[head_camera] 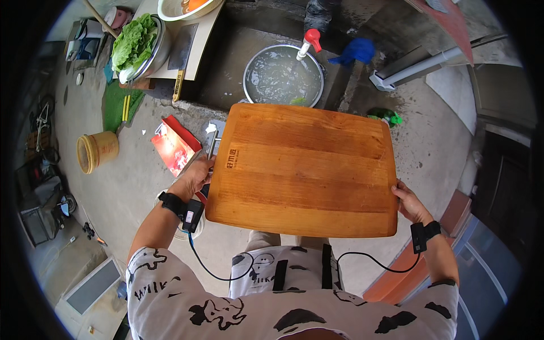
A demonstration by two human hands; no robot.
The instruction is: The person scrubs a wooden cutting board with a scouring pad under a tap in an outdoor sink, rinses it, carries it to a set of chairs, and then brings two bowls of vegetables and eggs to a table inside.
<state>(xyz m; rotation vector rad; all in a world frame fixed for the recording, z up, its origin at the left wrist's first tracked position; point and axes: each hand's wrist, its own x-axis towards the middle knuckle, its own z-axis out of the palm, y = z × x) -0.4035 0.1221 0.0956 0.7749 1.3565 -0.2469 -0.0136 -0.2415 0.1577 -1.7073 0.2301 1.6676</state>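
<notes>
A large wooden cutting board (304, 170) is held up flat in front of my body, its face towards me and printed characters near its left edge. My left hand (200, 173) grips it at the left side, by the metal handle (212, 145); part of the fingers is hidden. At the right edge my right hand (410, 201) holds the board with the thumb on top and the other fingers mostly out of sight. Just beyond the board's far edge stands a metal basin (282, 76) full of water, under a tap with a red handle (313, 39).
Left of the sink, a ledge (204, 46) carries a cleaver (182, 51), a pot of lettuce (135, 44) and a white basket (170, 10). On the floor are a red paper bag (176, 144), a yellow bucket (98, 151) and a green bottle (384, 115). A blue cloth (356, 51) lies right of the basin.
</notes>
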